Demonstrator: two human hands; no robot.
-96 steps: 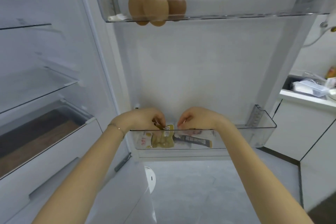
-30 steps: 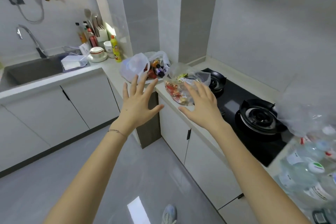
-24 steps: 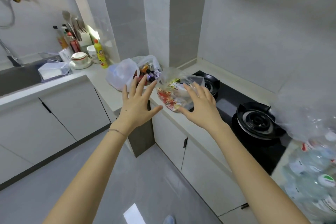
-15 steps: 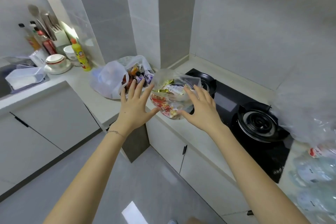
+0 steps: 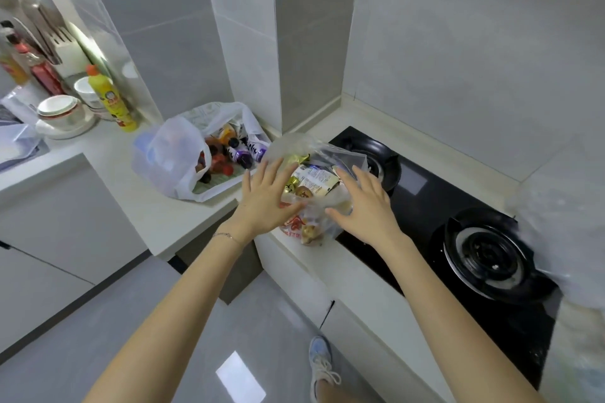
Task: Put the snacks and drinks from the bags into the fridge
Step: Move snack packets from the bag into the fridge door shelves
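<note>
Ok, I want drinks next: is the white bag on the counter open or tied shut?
Open: the white bag gapes at its mouth, handles loose, and bottles show inside it.

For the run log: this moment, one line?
left hand open | right hand open | both at snack bag | nothing gripped

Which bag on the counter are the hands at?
The clear bag of snack packets next to the stove: left hand and right hand flank it. The white bag holding bottles sits apart, further left.
</note>
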